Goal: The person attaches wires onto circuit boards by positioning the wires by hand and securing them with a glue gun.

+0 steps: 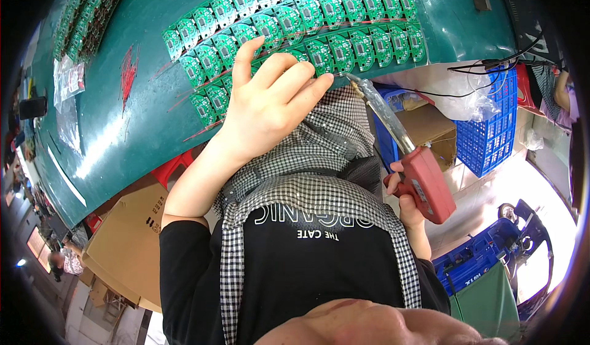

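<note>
My left hand [267, 108] is over the nearest row of green circuit boards [319, 57], palm down. Its little finger is raised, while the index finger reaches to the boards' front edge in a pinch. The thumb and whatever lies in the pinch are hidden or too small to name. In my right hand [409, 210] is a soldering gun [427, 185] with a red body and a long silver barrel. Its tip meets the front edge of the boards, just right of my left fingertip. Thin red wires [178, 102] stick out from the left ends of the rows.
The boards lie in several curved rows on a green tabletop [153, 31]. Loose red wires [128, 78], stacked boards [89, 16] and a clear plastic bag [66, 99] are at left. Black cables [491, 65], a blue crate [485, 130] and a cardboard box [430, 130] are at right.
</note>
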